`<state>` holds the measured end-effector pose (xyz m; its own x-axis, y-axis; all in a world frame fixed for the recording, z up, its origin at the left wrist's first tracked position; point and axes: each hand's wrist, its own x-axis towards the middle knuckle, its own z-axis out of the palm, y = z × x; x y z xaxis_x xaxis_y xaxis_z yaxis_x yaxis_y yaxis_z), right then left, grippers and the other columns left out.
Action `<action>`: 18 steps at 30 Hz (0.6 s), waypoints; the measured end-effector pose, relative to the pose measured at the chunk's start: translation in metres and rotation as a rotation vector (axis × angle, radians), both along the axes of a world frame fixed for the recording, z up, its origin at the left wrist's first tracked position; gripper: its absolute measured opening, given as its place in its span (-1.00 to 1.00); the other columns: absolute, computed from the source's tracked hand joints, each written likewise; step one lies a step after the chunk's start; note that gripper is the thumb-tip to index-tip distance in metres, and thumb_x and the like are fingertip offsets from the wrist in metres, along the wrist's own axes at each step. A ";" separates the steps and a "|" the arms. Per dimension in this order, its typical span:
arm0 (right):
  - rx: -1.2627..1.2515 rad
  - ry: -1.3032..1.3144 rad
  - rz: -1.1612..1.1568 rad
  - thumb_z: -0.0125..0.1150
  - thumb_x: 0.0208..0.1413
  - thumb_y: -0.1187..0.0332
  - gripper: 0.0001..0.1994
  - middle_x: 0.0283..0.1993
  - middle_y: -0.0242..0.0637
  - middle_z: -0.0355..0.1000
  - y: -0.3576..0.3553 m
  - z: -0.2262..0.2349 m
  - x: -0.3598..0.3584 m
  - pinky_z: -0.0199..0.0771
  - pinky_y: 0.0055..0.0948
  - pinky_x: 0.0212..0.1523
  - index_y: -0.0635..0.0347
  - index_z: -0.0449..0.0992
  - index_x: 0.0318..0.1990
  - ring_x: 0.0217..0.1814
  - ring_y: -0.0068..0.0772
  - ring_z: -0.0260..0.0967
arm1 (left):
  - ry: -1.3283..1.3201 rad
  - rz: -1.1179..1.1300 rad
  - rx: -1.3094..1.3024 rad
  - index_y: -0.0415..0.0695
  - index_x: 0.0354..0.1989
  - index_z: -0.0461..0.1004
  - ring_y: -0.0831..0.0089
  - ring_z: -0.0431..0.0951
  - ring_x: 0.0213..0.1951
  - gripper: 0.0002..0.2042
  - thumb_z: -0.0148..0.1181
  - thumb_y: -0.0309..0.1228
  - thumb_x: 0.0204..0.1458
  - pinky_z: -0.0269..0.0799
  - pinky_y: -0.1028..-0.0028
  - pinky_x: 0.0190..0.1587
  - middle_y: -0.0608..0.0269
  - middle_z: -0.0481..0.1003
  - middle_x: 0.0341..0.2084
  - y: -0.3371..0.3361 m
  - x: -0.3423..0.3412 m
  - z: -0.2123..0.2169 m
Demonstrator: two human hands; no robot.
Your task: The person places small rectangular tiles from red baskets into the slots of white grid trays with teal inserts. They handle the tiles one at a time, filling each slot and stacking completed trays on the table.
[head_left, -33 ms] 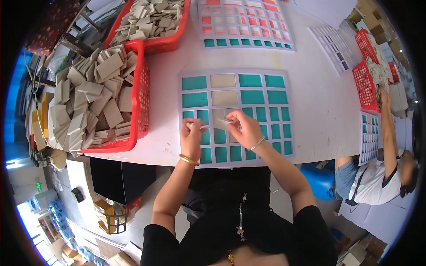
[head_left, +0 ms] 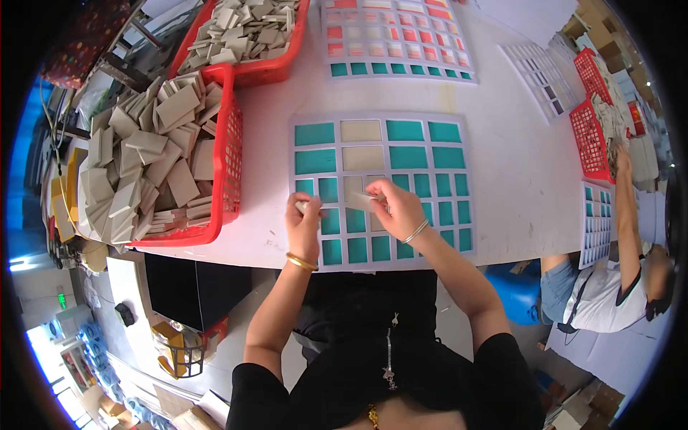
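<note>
A white grid frame (head_left: 469, 188) lies on the table in front of me, many of its cells backed in teal. Cream tiles (head_left: 362, 158) fill several cells of its second column, running down beneath my right hand. My right hand (head_left: 401, 211) is closed over the frame's middle, pinching a thin pale tile (head_left: 364, 201) between thumb and fingers. Over the frame's left edge, my left hand (head_left: 304, 226) is closed around a small pale piece (head_left: 302, 207). Fingers hide most of that piece, so its shape is unclear.
Two red baskets (head_left: 231, 154) heaped with pale tiles stand on the left. Another grid frame (head_left: 401, 70) with teal and pink cells lies beyond mine. At far right, a person (head_left: 620, 287) reaches toward red baskets (head_left: 592, 140). The table's near edge runs before my waist.
My left hand has shifted slightly left, away from my right hand, keeping the small pale piece. My right hand and its tile are almost unmoved.
</note>
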<state>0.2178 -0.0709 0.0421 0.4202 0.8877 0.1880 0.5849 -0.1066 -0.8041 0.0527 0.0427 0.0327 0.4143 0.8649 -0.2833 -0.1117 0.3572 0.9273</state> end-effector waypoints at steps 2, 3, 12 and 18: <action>-0.071 -0.207 0.135 0.12 0.06 0.50 -0.82 -0.19 -0.30 0.49 0.001 -0.002 0.005 0.49 -0.32 -0.36 0.11 0.39 -0.16 -0.30 -0.19 0.50 | 0.023 -0.008 0.141 -0.12 -0.34 0.31 0.67 0.27 -0.51 -0.90 0.13 -0.51 0.07 0.19 0.63 -0.43 0.44 0.29 -0.50 0.006 -0.028 -0.010; -0.132 -0.235 0.218 0.12 0.05 0.50 -0.81 -0.19 -0.30 0.49 0.001 0.000 0.006 0.49 -0.32 -0.34 0.12 0.39 -0.15 -0.28 -0.19 0.50 | 0.101 0.010 0.206 -0.15 -0.38 0.31 0.58 0.30 -0.47 -0.86 0.18 -0.53 -0.01 0.22 0.57 -0.38 0.38 0.31 -0.49 0.006 -0.038 -0.008; -0.253 -0.061 0.423 0.20 -0.01 0.47 -0.79 -0.14 -0.30 0.45 0.018 -0.016 0.001 0.46 -0.27 -0.25 0.12 0.39 -0.19 -0.24 -0.15 0.46 | 0.635 -0.068 0.671 -0.23 -0.39 0.38 0.18 0.40 -0.29 -0.81 0.23 -0.52 -0.20 0.32 0.32 -0.18 0.10 0.38 -0.40 0.003 -0.105 -0.034; -0.060 -0.360 0.256 0.29 -0.10 0.44 -0.80 -0.39 -0.34 0.37 0.013 -0.022 -0.014 0.43 -0.30 -0.38 0.10 0.39 -0.33 -0.38 -0.26 0.43 | 0.689 -0.142 0.715 -0.23 -0.26 0.38 0.11 0.44 -0.23 -0.72 0.23 -0.50 -0.19 0.36 0.28 -0.16 0.05 0.42 -0.32 0.001 -0.104 -0.031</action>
